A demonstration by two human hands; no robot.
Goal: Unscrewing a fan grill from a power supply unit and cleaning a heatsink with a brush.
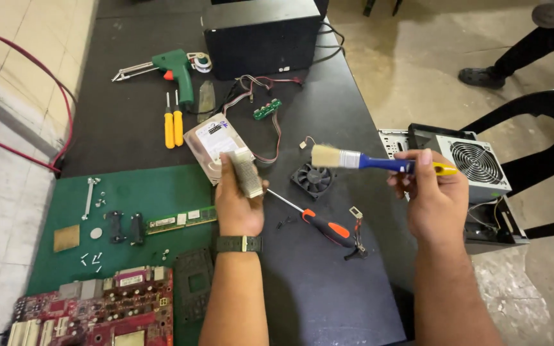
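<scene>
A dark worktable [328,282] stands on a concrete floor. The left hand [237,204] grips a finned grey heatsink [245,172], upright above the table edge of a green mat. The right hand [432,195] pinches a paintbrush [379,163] (blue handle), lying horizontal, bristles pointing left toward the heatsink, close but apart.

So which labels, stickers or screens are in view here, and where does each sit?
Hard drive behind the left hand: white rectangular label with dark print on its silver top.
Memory stick on the green mat: small white stickers on a green strip.
Black computer case at the table's far end: tiny white sticker near its lower edge.
No screens.
</scene>
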